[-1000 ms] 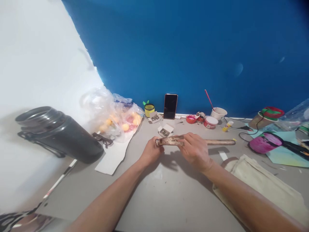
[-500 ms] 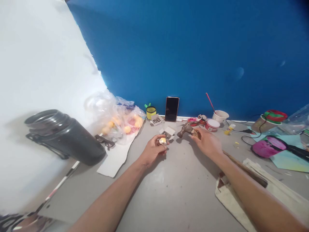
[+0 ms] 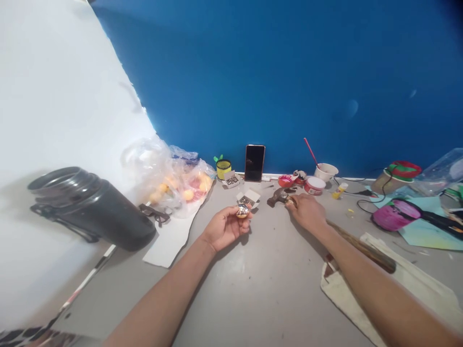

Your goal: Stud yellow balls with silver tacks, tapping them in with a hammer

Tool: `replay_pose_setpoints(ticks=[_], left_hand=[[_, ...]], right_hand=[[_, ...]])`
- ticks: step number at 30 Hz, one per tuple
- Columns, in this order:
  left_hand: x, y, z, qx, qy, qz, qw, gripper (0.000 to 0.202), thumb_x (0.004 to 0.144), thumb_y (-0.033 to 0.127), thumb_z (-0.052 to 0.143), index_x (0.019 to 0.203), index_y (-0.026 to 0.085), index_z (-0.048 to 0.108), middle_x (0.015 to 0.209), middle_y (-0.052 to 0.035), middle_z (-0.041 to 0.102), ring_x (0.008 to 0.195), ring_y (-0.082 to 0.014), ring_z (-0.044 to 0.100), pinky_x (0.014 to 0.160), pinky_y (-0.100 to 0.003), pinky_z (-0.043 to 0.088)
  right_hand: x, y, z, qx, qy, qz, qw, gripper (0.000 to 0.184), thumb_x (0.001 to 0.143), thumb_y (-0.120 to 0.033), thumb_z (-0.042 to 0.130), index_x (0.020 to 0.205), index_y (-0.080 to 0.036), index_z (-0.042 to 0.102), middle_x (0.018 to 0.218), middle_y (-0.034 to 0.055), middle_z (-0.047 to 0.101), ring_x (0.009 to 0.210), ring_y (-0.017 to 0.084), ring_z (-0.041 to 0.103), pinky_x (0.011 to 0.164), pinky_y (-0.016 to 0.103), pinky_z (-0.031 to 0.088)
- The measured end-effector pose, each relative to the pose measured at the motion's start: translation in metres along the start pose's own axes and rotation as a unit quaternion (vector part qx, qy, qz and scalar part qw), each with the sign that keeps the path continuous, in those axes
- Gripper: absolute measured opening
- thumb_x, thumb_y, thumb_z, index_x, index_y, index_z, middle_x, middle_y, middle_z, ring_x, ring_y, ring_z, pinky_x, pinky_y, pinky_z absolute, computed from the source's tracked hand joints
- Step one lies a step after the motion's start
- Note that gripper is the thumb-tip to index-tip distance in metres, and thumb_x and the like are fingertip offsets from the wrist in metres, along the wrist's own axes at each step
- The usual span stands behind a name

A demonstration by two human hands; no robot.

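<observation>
My left hand (image 3: 224, 226) is raised a little over the grey table (image 3: 260, 294), its fingers pinched on a small shiny round object (image 3: 242, 210). My right hand (image 3: 307, 212) grips a hammer (image 3: 280, 196) just below its dark metal head, which rests on the table near the back. The wooden handle (image 3: 365, 248) runs under my right forearm toward a cream cloth bag. A small open white box of metal pieces (image 3: 248, 197) sits right behind my left hand.
A phone (image 3: 254, 162) leans on the blue wall. A black jar (image 3: 94, 207) lies at left beside a plastic bag of fruit (image 3: 173, 178) and glasses (image 3: 154, 212). Cups, red lids, cables and a pink object (image 3: 396, 214) crowd the back right. The cream cloth bag (image 3: 408, 299) lies at front right.
A second ago both hands held the hammer level. My left hand now holds the small shiny object apart from it, and my right hand has set the hammer head down on the table.
</observation>
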State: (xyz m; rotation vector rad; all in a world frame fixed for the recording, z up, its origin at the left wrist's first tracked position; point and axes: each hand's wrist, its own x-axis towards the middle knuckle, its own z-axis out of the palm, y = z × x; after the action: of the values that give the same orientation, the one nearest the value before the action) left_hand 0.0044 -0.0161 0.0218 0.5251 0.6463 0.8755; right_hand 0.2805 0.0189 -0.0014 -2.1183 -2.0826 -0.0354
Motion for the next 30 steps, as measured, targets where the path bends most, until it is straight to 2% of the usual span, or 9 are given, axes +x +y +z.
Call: replay_pose_setpoints(ticks=[3, 5, 7, 9, 11, 15, 19, 22, 30], left_hand=[[0.002, 0.0, -0.001, 0.004, 0.018, 0.019, 1.0, 0.026, 0.078, 0.021, 0.063, 0.101, 0.009, 0.068, 0.084, -0.0103, 0.067, 0.06, -0.0121, 0.053, 0.057, -0.027, 0.042], [0.004, 0.001, -0.005, 0.002, 0.056, 0.053, 0.997, 0.022, 0.077, 0.021, 0.064, 0.096, 0.011, 0.066, 0.082, -0.0078, 0.067, 0.057, -0.0106, 0.052, 0.055, -0.025, 0.041], [0.008, 0.003, -0.01, -0.001, 0.108, 0.092, 0.99, 0.017, 0.076, 0.023, 0.064, 0.09, 0.013, 0.062, 0.078, -0.0046, 0.065, 0.052, -0.0087, 0.049, 0.051, -0.023, 0.038], [0.012, 0.005, -0.017, -0.007, 0.15, 0.124, 0.981, 0.016, 0.075, 0.026, 0.065, 0.084, 0.015, 0.057, 0.075, -0.0021, 0.063, 0.05, -0.0074, 0.047, 0.049, -0.022, 0.036], [0.015, 0.006, -0.023, -0.008, 0.165, 0.135, 0.977, 0.02, 0.075, 0.029, 0.068, 0.081, 0.016, 0.054, 0.073, -0.0005, 0.061, 0.048, -0.0064, 0.045, 0.047, -0.021, 0.034], [0.018, 0.007, -0.029, 0.013, 0.16, 0.134, 0.978, 0.025, 0.073, 0.033, 0.071, 0.076, 0.018, 0.051, 0.071, 0.0008, 0.059, 0.047, -0.0055, 0.043, 0.047, -0.021, 0.035], [0.017, 0.007, -0.029, 0.008, 0.156, 0.126, 0.98, 0.024, 0.073, 0.033, 0.071, 0.077, 0.017, 0.054, 0.071, 0.0007, 0.059, 0.047, -0.0051, 0.043, 0.047, -0.02, 0.034], [0.016, 0.008, -0.028, -0.005, 0.154, 0.114, 0.981, 0.023, 0.075, 0.033, 0.07, 0.08, 0.017, 0.055, 0.07, 0.0011, 0.058, 0.046, -0.0053, 0.043, 0.046, -0.02, 0.034], [0.013, 0.008, -0.023, -0.014, 0.133, 0.117, 0.984, 0.017, 0.082, 0.031, 0.062, 0.089, 0.016, 0.058, 0.074, -0.0009, 0.06, 0.048, -0.0076, 0.045, 0.046, -0.021, 0.035]], right_hand=[[-0.002, -0.002, -0.001, -0.017, 0.018, -0.008, 1.0, 0.032, 0.1, -0.037, 0.048, 0.107, -0.017, 0.072, 0.107, 0.0155, 0.069, 0.105, 0.03, 0.061, 0.077, 0.035, 0.043], [-0.003, -0.007, -0.005, -0.018, 0.053, -0.023, 0.998, 0.029, 0.098, -0.035, 0.053, 0.11, -0.017, 0.072, 0.11, 0.0156, 0.068, 0.106, 0.03, 0.06, 0.08, 0.035, 0.044], [-0.002, -0.018, -0.011, 0.005, 0.075, -0.067, 0.995, 0.026, 0.097, -0.033, 0.055, 0.11, -0.018, 0.073, 0.112, 0.0132, 0.069, 0.107, 0.028, 0.059, 0.084, 0.034, 0.043], [0.003, -0.035, -0.019, 0.045, 0.061, -0.132, 0.988, 0.024, 0.099, -0.031, 0.053, 0.104, -0.021, 0.075, 0.108, 0.0089, 0.071, 0.105, 0.023, 0.06, 0.084, 0.031, 0.043], [0.009, -0.056, -0.027, 0.053, 0.022, -0.195, 0.979, 0.025, 0.101, -0.03, 0.051, 0.099, -0.022, 0.076, 0.104, 0.0069, 0.073, 0.101, 0.021, 0.062, 0.082, 0.029, 0.043], [0.026, -0.099, -0.038, -0.005, -0.034, -0.274, 0.961, 0.021, 0.098, -0.024, 0.055, 0.096, -0.023, 0.076, 0.105, 0.0079, 0.074, 0.106, 0.022, 0.063, 0.077, 0.027, 0.043], [0.041, -0.122, -0.039, -0.076, -0.079, -0.304, 0.946, 0.021, 0.09, -0.012, 0.058, 0.1, -0.017, 0.077, 0.108, 0.0144, 0.074, 0.108, 0.026, 0.064, 0.078, 0.029, 0.045], [0.045, -0.128, -0.035, -0.09, -0.089, -0.301, 0.945, 0.024, 0.09, -0.012, 0.056, 0.101, -0.014, 0.077, 0.109, 0.0177, 0.074, 0.11, 0.028, 0.065, 0.08, 0.031, 0.047], [0.042, -0.128, -0.021, -0.097, -0.062, -0.307, 0.945, 0.025, 0.093, -0.017, 0.054, 0.105, -0.014, 0.076, 0.109, 0.0178, 0.073, 0.107, 0.028, 0.065, 0.081, 0.032, 0.048]])
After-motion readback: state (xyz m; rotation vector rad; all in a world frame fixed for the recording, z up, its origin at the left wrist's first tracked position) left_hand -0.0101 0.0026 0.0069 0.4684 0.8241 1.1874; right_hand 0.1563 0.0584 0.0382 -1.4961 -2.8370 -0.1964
